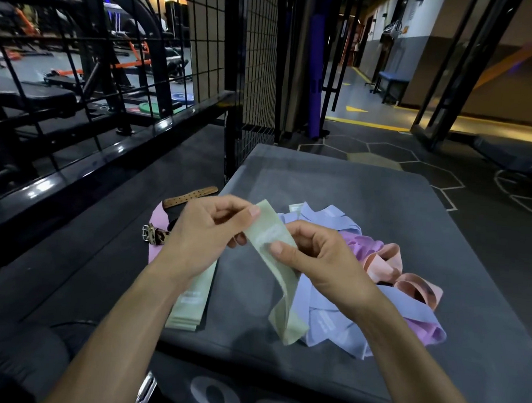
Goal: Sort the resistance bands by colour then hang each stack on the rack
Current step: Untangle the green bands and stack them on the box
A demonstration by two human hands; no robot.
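Note:
A pale green resistance band (281, 276) hangs between both hands above the grey padded platform (382, 192). My left hand (204, 235) pinches its upper end. My right hand (314, 253) grips it lower down with the thumb on top. A flat stack of green bands (191, 302) lies on the platform under my left forearm. To the right lies a mixed heap: blue bands (323, 321), purple bands (361, 246) and peach bands (414, 286). A pink band (157, 223) lies at the platform's left edge.
A brown perforated belt (191, 196) and a leopard-print strap with a metal buckle (155, 235) lie left of the platform. A black wire-grid rack (112, 54) stands at the left and behind. Gym machines and weight plates lie beyond it.

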